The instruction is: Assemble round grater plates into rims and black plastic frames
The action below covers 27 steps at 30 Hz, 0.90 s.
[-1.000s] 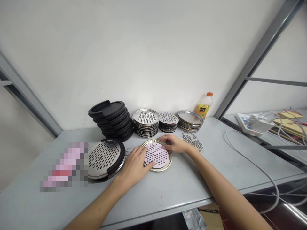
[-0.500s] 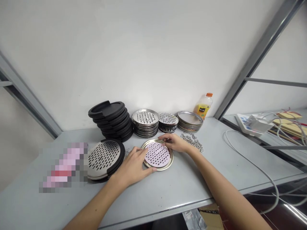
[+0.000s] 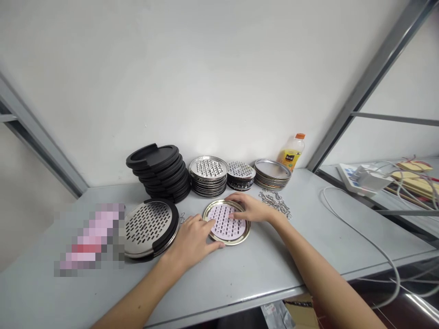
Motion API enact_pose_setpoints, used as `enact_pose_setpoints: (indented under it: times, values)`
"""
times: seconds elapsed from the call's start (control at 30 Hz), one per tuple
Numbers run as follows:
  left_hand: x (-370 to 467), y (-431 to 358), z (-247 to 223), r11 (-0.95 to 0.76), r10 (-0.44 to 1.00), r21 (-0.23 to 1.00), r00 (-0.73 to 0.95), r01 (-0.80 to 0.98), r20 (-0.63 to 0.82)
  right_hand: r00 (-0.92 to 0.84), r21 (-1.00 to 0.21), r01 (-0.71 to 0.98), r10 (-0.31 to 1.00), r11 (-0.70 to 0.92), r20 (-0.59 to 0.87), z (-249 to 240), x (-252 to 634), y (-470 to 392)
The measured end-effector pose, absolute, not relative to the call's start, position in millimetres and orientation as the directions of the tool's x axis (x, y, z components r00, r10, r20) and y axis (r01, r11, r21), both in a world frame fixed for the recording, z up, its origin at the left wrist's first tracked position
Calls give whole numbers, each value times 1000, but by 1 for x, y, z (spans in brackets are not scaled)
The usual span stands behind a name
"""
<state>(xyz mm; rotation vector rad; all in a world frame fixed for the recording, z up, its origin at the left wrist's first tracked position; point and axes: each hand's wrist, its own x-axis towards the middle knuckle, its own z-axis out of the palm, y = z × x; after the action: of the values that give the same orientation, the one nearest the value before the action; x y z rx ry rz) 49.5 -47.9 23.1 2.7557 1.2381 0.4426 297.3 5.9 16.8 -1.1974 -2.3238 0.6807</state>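
Note:
A round grater disc [image 3: 226,225] with a pale lilac surface and several raised holes lies inside a shallow gold-rimmed metal lid [image 3: 244,236] on the grey table. My left hand [image 3: 194,237] rests at the near left side, fingers spread; its index finger reaches the disc and its thumb lies by the near rim. From the far right, my right hand [image 3: 249,208] grips the edge, thumb on the disc and fingers at the far rim. Just left of my left hand lies a grater [image 3: 149,228] with a black rim. Small metal clips [image 3: 274,202] lie right of my right hand.
Along the wall stand black rings [image 3: 157,171] in a stack, silver grater discs [image 3: 208,176], smaller discs [image 3: 240,171] and metal lids [image 3: 272,173]. Behind the lids is an orange-capped bottle [image 3: 291,153]. A white cable [image 3: 360,233] crosses the right side. A pixelated pink item [image 3: 92,235] lies left.
My right thumb has moved left and inward over the disc. The disc now looks seated slightly differently in the lid. My left hand has barely shifted.

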Motion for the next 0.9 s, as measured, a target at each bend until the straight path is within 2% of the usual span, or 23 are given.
enact_pose_setpoints:
  times: [0.13,0.27,0.47,0.73,0.9]
  values:
    - [51,-45,17,-651,754,213,590,728,289,-553,-548,687,832,478,32,16,290,-3]
    - [50,-42,12,-643,761,277,559,714,328,-561,-550,709,826,441,-60,13,286,-7]
    - [49,-41,10,-612,789,307,531,729,310,-560,-596,663,829,453,7,12,289,-6]
    - [45,-39,1,-538,841,345,516,769,162,-553,-542,689,833,481,37,15,283,-11]
    - [46,-40,2,-554,831,358,530,752,171,-553,-513,691,830,510,81,15,280,-11]
